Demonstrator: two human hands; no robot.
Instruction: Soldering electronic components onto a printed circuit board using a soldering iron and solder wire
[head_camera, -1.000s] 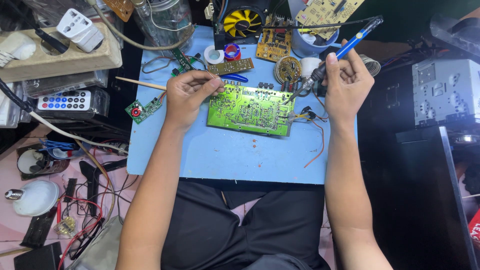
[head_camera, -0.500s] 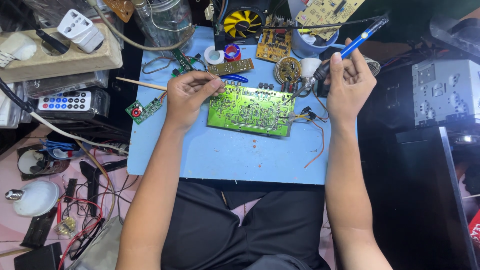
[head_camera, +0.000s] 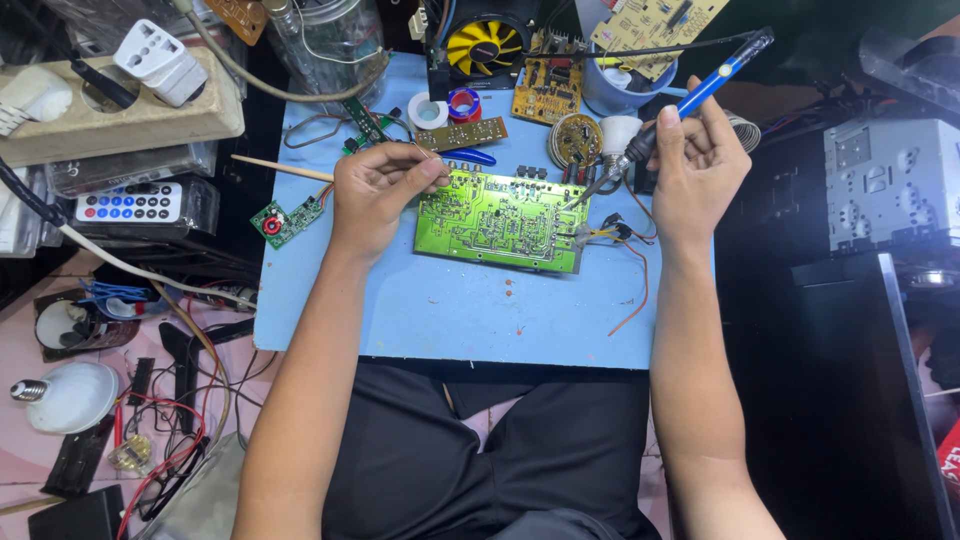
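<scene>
**Soldering iron held at the corner of a green board**

The green circuit board (head_camera: 500, 221) lies flat on the blue mat (head_camera: 450, 320), between the two hands. The left hand (head_camera: 378, 190) rests at the upper left corner of the board; its fingers (head_camera: 425, 170) are curled and pressed together, and the fingertips touch the board edge. It seems they pinch something thin there, but I cannot tell what it is.

The right hand (head_camera: 698, 165) stays to the right of the board, not touching it. Its thumb and fingers are closed around the blue soldering iron (head_camera: 680, 105), which is held like a pen — the handle points up and to the right, the metal tip points down and left. The tip is at the upper right corner of the board, just beside some small dark parts; whether it touches them is not clear.

From the right edge of the board a few wires (head_camera: 625, 260) come out onto the mat, below the right hand. Behind the board stand a roll of tape (head_camera: 428, 110) and a fan with yellow blades (head_camera: 485, 42).
</scene>
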